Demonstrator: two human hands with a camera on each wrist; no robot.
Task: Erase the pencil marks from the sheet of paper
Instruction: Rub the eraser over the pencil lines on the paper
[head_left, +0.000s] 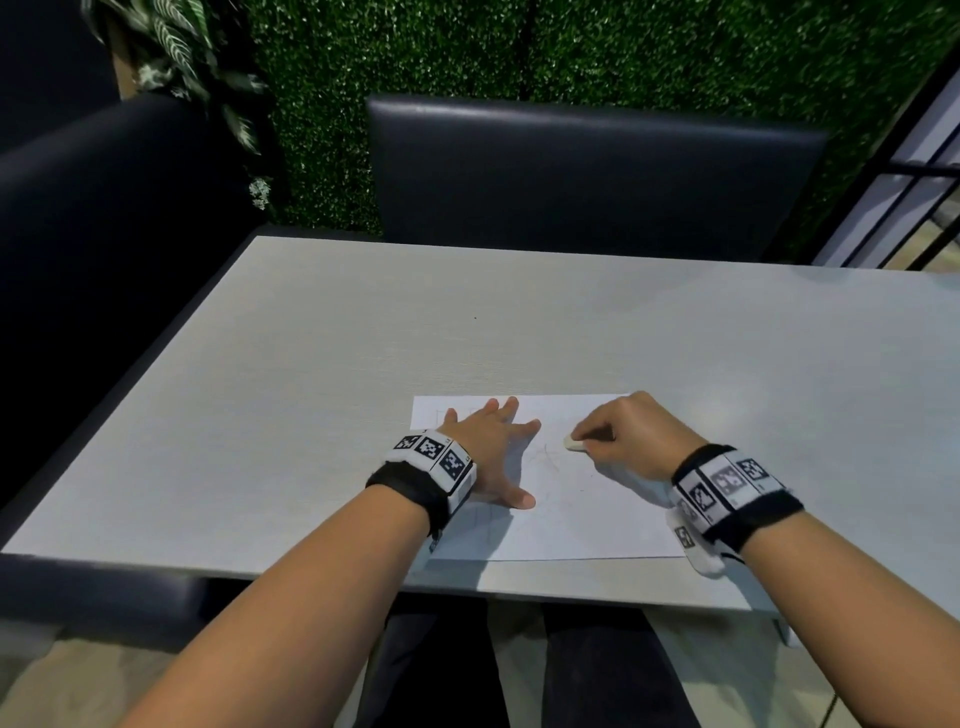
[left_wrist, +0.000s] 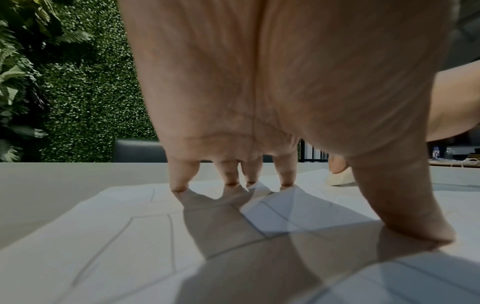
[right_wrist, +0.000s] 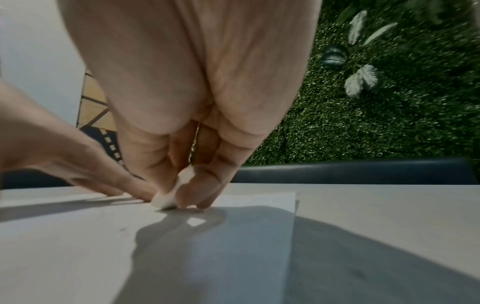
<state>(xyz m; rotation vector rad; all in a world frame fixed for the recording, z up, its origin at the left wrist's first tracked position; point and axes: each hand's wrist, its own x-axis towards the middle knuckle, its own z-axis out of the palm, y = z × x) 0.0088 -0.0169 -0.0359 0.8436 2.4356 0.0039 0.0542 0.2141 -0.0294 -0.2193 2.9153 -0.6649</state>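
The right hand (head_left: 636, 436) pinched the eraser (head_left: 572, 443) between thumb and fingers, its edge on the paper (head_left: 597, 514); the left hand (head_left: 493, 457) pressed flat, fingers spread, pinning the sheet. Erasing was under way. The marks (left_wrist: 262, 224) remained, so rubbing toward them seemed next. The paper's long axis ran left-right along the near table (head_left: 311, 364) edge.

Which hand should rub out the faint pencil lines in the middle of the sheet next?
Right. The right hand already pinches the eraser with its tip on the sheet of paper, beside the faint lines. The left hand lies spread flat on the sheet, pinning it, so it is best left there.
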